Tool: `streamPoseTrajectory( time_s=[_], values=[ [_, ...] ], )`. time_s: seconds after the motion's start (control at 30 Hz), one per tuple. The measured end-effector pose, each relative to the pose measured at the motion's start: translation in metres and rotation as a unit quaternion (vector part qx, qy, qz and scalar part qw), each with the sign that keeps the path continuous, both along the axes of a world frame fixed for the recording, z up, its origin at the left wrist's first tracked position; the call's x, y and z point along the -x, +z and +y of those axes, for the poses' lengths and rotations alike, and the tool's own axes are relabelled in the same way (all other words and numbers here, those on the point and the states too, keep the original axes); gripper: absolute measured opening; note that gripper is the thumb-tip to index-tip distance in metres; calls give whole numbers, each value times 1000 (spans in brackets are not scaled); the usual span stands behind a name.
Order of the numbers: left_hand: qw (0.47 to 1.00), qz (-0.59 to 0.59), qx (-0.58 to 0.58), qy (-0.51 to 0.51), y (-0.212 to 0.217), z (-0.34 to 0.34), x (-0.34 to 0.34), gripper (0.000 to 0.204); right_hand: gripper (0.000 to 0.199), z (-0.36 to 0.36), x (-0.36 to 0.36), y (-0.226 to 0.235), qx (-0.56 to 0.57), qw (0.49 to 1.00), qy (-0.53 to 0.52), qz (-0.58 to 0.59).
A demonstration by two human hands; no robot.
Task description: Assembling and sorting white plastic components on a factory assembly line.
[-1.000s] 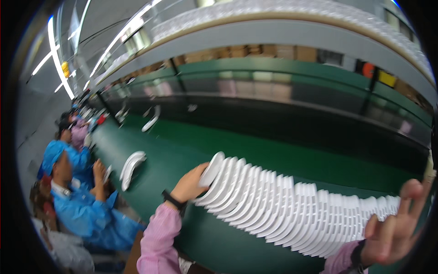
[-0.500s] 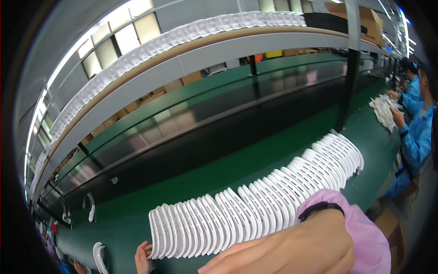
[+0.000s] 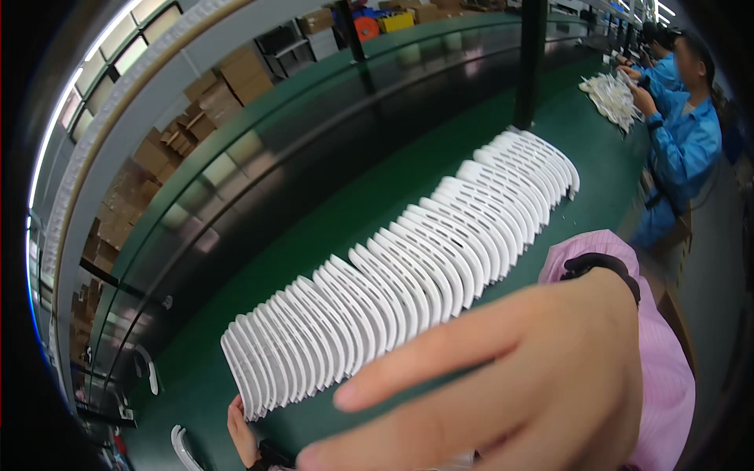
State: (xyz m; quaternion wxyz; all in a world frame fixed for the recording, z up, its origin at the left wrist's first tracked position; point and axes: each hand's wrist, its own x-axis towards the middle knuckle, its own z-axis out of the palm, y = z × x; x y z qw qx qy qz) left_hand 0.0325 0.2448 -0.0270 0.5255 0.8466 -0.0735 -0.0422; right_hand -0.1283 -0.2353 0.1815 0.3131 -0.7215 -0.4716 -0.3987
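Observation:
A long row of white, curved, slotted plastic strips [image 3: 408,275] stands packed side by side on the green tabletop, slanting from near left to far right. At its near left end my left hand [image 3: 242,432] rests its outstretched fingers against the last strip; part of that hand is cut off by the lower edge. My right hand [image 3: 503,377], in a pink sleeve with a dark wristband, hovers in front of the row. Its fingers are spread and hold nothing, and it hides some of the table.
Loose white curved strips [image 3: 182,449] lie at the left. A dark post [image 3: 531,71] rises behind the row's far end. Two people in blue [image 3: 683,149] work at the right by a heap of pale pieces [image 3: 613,100]. Cardboard boxes [image 3: 243,72] are stacked beyond the dark belt.
The view has tilted down and turned right, so the row appears higher and further left. My right hand has come up larger, its fingers now spread. My left hand stays at the row's end.

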Motion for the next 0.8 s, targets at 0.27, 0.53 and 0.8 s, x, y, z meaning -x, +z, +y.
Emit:
streamPoseTrajectory(
  time_s=[0.27,0.53,0.8],
  values=[
    [997,-22,-59,-32,11,-20,1,42,46,-75,48,-82,102,885,-303,337],
    [991,-49,-95,-81,30,-25,19,47,61,-241,81,-180,-27,720,-620,311],
    [990,-20,-61,-126,6,-37,2,49,65,-359,89,-253,-222,655,-644,327]
  ],
)
